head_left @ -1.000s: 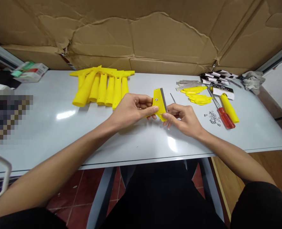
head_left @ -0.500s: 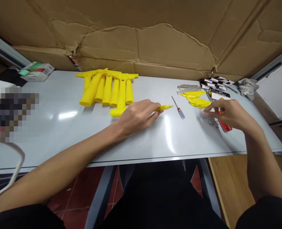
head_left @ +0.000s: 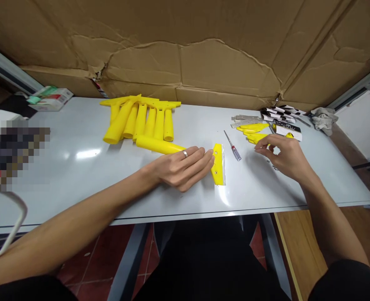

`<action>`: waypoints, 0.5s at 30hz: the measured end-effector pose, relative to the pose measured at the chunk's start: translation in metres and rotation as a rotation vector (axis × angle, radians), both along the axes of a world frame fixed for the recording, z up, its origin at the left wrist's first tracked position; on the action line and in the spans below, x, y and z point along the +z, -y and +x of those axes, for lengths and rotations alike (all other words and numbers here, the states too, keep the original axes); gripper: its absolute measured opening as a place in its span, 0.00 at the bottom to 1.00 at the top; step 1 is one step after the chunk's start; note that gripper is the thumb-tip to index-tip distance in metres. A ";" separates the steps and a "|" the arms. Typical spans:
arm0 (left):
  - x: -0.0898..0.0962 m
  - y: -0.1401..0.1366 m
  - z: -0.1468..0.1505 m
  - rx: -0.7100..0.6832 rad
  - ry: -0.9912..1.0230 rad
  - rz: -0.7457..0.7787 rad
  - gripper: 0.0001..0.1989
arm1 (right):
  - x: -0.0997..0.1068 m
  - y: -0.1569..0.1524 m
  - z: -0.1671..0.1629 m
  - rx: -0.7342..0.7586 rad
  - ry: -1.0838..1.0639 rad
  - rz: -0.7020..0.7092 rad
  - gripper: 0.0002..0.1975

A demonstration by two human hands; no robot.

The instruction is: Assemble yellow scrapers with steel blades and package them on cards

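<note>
My left hand [head_left: 185, 169] is closed around a yellow plastic scraper [head_left: 160, 145] whose handle points left. Its wide head, with a thin blade strip along the edge and small screws showing, sticks out past my fingertips. To the right, my right hand [head_left: 283, 156] hovers over the table, thumb and fingertips pinched together; what they hold, if anything, is too small to make out. Loose screws [head_left: 275, 168] lie mostly hidden beneath it. Between my hands rests a screwdriver [head_left: 233, 148] with a clear handle. Yellow head plates [head_left: 252, 127] lie just beyond my right hand.
Several yellow scraper handles [head_left: 141, 119] lie in a row at the back left. Metal blades [head_left: 246, 120], black-and-white packaging [head_left: 282, 113] and a grey cloth [head_left: 324, 118] are at the back right. A small box [head_left: 55, 100] stands far left, before a cardboard wall [head_left: 178, 67].
My left hand has turned the scraper so its head shows broadside with the screws visible. My right hand has shifted slightly left and nearer, now covering the red-handled object seen before.
</note>
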State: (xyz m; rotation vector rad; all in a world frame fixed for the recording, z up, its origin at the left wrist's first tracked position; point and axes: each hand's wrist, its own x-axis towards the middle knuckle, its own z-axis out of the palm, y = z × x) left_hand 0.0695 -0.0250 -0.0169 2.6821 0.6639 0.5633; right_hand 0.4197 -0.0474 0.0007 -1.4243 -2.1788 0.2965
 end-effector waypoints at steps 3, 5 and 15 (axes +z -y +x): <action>-0.004 -0.002 0.004 0.061 0.041 0.047 0.12 | 0.016 0.001 -0.037 0.177 -0.213 -0.003 0.09; -0.003 -0.003 0.007 0.176 0.151 0.091 0.10 | 0.026 -0.002 -0.059 0.252 -0.317 -0.061 0.08; 0.037 0.009 0.014 0.273 0.292 -0.581 0.21 | 0.016 -0.027 -0.099 0.204 -0.846 -0.303 0.20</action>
